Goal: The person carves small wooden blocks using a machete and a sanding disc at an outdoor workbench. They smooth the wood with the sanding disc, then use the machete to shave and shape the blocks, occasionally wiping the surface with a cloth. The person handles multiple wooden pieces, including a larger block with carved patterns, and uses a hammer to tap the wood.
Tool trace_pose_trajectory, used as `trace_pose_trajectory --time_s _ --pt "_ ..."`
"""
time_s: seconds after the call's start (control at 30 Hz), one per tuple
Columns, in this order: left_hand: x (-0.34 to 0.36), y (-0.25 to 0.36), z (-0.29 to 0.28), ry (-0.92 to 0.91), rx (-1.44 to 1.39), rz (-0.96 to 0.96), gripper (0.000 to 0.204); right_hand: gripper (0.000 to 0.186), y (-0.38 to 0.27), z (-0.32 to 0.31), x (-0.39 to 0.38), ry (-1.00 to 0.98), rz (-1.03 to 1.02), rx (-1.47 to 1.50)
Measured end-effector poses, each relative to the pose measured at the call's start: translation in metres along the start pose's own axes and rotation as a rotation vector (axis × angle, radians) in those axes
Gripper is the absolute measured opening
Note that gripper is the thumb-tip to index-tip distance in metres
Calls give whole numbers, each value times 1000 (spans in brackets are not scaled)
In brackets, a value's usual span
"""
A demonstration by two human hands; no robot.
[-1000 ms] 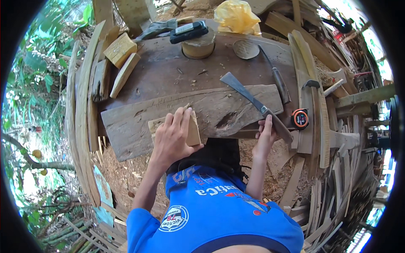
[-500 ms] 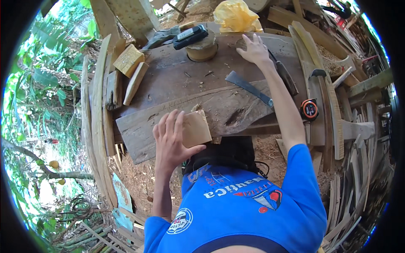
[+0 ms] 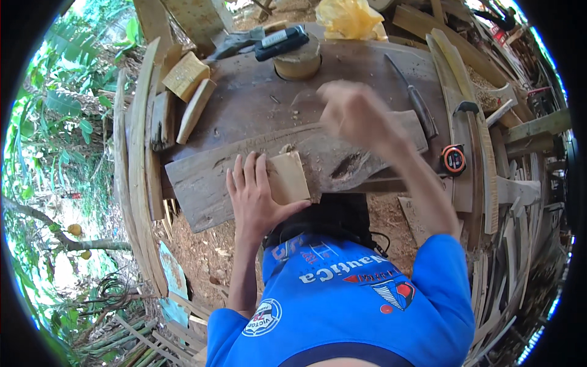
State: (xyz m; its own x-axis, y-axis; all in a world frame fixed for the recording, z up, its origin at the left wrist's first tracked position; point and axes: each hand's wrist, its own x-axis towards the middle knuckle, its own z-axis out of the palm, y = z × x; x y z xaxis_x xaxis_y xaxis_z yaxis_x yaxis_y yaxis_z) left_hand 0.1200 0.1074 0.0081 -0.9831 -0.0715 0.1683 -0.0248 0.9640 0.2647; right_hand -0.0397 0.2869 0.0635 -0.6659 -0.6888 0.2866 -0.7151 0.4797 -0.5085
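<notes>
My left hand (image 3: 254,186) lies flat, fingers stretched and thumb spread, on a small pale wood block (image 3: 290,174). That block rests on a long weathered board (image 3: 205,177) lying along the near side of the workbench (image 3: 244,92). My right hand (image 3: 354,113) is smeared by motion above the board's right part, fingers curled in. A faint blurred shape shows by its fingers; what it is, I cannot make out. The flat metal blade seen earlier on the board is not visible now. To the right lies a long thin tool with a dark handle (image 3: 422,110).
A black case (image 3: 282,41) sits on a round wood piece (image 3: 298,61) at the far side, near a yellow plastic bag (image 3: 348,19). An orange and black tape measure (image 3: 453,159) lies at right. Wood offcuts (image 3: 186,76) stand at left, long planks (image 3: 449,79) at right.
My right hand has moved from the far side of the bench back toward me and left, its fingers now drawn in. The left hand stays on the block. The flat blade is out of sight.
</notes>
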Motion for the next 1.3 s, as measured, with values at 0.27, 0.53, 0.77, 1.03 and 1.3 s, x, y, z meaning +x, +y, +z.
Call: trace_pose_trajectory --time_s 0.27,0.53,0.77,1.03,1.3 --pt "10 -7 -4 88 -111 211 95 37 -45 101 -35 125 29 254" --pt "17 -17 0 15 -141 287 94 50 -56 96 -61 -1 113 109" --pt "16 -19 1 -22 -161 287 94 53 -64 83 -85 -66 106 120" --pt "17 -15 -1 -79 -157 178 92 60 -67 87 -95 -90 196 123" --pt "18 -16 -2 -67 -151 215 90 55 -55 77 -76 -159 192 189"
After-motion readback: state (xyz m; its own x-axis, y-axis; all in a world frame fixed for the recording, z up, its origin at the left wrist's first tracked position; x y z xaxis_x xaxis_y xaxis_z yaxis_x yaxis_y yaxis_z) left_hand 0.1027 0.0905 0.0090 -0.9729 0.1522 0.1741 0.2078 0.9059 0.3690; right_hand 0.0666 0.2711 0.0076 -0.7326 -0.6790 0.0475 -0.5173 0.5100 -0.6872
